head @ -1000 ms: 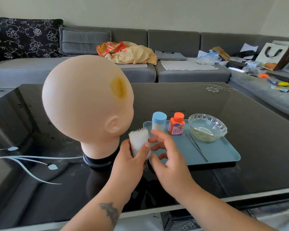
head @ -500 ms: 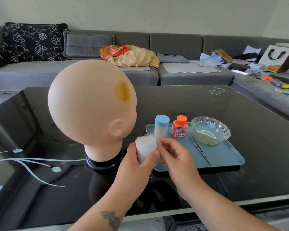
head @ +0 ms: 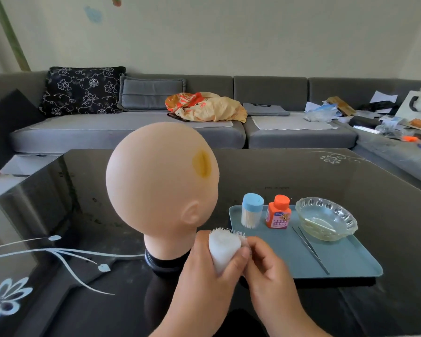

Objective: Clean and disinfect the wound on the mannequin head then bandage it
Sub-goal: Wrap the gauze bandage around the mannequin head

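A bald mannequin head (head: 156, 181) stands on a black base on the dark glass table, facing right, with a yellow-stained wound (head: 202, 164) high on its side. In front of it my left hand (head: 204, 276) grips a white gauze bandage roll (head: 223, 249) with a frayed top edge. My right hand (head: 267, 271) pinches the roll's loose end at its right side. On a blue tray (head: 345, 261) stand a blue-capped tub of cotton swabs (head: 252, 210), an orange disinfectant bottle (head: 278, 212), a glass bowl (head: 326, 218) and thin tweezers (head: 310, 249).
The black glass table (head: 301, 171) has white flower patterns at the left. A grey sofa (head: 131, 132) runs behind it with cushions, a yellow-orange bag (head: 204, 107) and clutter at the right end.
The camera view has lifted, showing more wall. My right hand has closed in on the roll's upper right edge and now pinches the gauze end; my left hand keeps its grip.
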{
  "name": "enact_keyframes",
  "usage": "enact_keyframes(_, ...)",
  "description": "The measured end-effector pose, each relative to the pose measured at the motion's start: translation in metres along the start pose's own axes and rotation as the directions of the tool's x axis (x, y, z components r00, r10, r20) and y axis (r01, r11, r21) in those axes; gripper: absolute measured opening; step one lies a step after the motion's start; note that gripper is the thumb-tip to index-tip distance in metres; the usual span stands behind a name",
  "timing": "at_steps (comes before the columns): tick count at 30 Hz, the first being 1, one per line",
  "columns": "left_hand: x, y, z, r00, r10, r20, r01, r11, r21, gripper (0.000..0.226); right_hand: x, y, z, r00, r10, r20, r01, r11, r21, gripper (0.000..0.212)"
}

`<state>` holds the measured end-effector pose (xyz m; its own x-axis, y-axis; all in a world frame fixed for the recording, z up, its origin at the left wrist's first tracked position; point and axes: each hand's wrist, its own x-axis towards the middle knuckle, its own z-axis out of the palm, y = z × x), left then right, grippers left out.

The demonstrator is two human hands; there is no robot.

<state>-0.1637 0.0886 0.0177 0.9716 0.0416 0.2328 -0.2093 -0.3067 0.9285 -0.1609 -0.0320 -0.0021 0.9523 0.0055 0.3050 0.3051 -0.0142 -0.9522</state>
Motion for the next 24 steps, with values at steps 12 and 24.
enact_keyframes(12,0.028,0.081,-0.043,0.800,0.504,-0.325,-0.427,0.860,0.280,0.036,0.049,-0.085,0.025,0.961,-0.275,0.029,0.263,0.941,0.212,0.019)
enact_keyframes(24,0.045,0.109,-0.063,0.884,0.284,-0.371,-0.294,0.955,0.030,0.034,0.072,-0.105,0.032,0.975,-0.218,0.037,0.205,0.952,0.227,0.017)
